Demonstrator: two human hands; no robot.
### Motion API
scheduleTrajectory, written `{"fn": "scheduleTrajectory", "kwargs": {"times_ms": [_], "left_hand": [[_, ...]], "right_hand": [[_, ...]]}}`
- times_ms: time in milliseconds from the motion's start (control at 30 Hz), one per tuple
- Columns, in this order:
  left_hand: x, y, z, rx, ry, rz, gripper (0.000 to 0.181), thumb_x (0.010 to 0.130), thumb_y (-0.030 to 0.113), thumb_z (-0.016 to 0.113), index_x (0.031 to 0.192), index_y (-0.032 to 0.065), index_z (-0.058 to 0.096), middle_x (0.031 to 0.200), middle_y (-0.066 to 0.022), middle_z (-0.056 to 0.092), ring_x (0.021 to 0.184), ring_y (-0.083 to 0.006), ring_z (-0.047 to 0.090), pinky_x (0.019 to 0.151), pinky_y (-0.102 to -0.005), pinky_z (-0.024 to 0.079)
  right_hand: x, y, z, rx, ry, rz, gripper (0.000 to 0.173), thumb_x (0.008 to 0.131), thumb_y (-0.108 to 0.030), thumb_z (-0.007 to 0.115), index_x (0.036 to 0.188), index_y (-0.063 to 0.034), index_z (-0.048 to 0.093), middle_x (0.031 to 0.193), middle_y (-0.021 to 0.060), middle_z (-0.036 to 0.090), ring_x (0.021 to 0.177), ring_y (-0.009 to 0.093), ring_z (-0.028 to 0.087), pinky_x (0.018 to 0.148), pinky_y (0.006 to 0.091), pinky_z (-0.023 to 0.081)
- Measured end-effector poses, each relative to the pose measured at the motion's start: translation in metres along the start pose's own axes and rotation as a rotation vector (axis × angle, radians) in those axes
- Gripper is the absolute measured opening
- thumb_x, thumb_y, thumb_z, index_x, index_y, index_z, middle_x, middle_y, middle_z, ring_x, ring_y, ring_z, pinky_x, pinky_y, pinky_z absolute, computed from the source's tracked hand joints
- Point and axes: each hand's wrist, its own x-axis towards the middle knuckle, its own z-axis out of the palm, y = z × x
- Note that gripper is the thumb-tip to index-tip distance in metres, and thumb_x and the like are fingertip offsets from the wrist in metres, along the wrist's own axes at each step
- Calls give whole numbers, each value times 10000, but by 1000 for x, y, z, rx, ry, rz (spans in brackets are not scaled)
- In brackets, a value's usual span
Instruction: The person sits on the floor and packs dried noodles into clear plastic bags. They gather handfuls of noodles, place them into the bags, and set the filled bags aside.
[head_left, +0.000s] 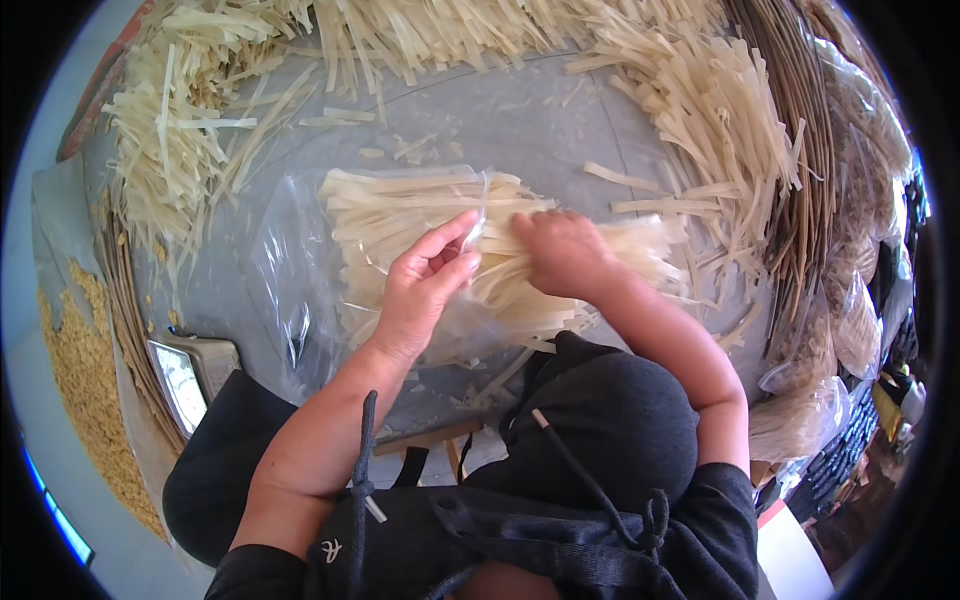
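Observation:
Before me lies a clear plastic bag (289, 262) partly filled with flat, pale yellow dried strips (405, 196). The bag's rim is pinched between the thumb and fingers of my left hand (431, 274), near the middle of the view. To its right, my right hand (562, 251) rests on a bunch of the same strips, whose far ends (652, 244) fan out beyond the wrist. Its fingertips are blurred and partly hidden among the strips, so their grip is unclear.
Heaps of pale strips (450, 30) curve around the far side, left and right of the grey sheet (517, 112). Long brown sticks (806, 187) and filled plastic bags (855, 322) stand at right. A scale with a metal plate (180, 382) and yellowish crumbs (82, 375) lie at left.

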Motion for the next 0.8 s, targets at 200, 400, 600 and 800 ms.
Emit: {"fn": "scheduleTrajectory", "kwargs": {"times_ms": [200, 400, 600, 800], "left_hand": [[-12, 4, 2, 339, -63, 237, 391, 891, -7, 614, 1275, 58, 582, 955, 5, 524, 808, -64, 540, 714, -210, 477], [-17, -18, 9, 565, -81, 369, 358, 892, 14, 615, 1245, 72, 599, 997, -2, 524, 883, -74, 553, 760, -205, 487], [-13, -7, -36, 696, 145, 385, 310, 916, 86, 593, 1226, 68, 590, 982, -49, 592, 897, -152, 574, 784, -264, 480], [23, -53, -166, 824, 629, 313, 468, 912, 348, 609, 1309, 113, 529, 1234, -93, 589, 1131, -257, 558, 955, -402, 453]], "right_hand": [[48, -38, 33, -103, -5, 4, 295, 761, -167, 635, 1001, -35, 526, 944, 135, 638, 953, 278, 627, 800, 393, 481], [60, -70, 56, 397, 194, -435, 452, 757, -239, 679, 1122, -2, 554, 1048, 163, 614, 1077, 343, 572, 911, 419, 454], [9, 10, 29, 768, 202, -291, 688, 780, -322, 746, 1362, -97, 456, 1398, 207, 445, 1297, 325, 418, 1084, 407, 330], [-17, 94, 90, 1262, 440, 530, 677, 812, -457, 694, 1365, -134, 476, 1368, 185, 485, 1294, 318, 427, 1057, 410, 355]]}}
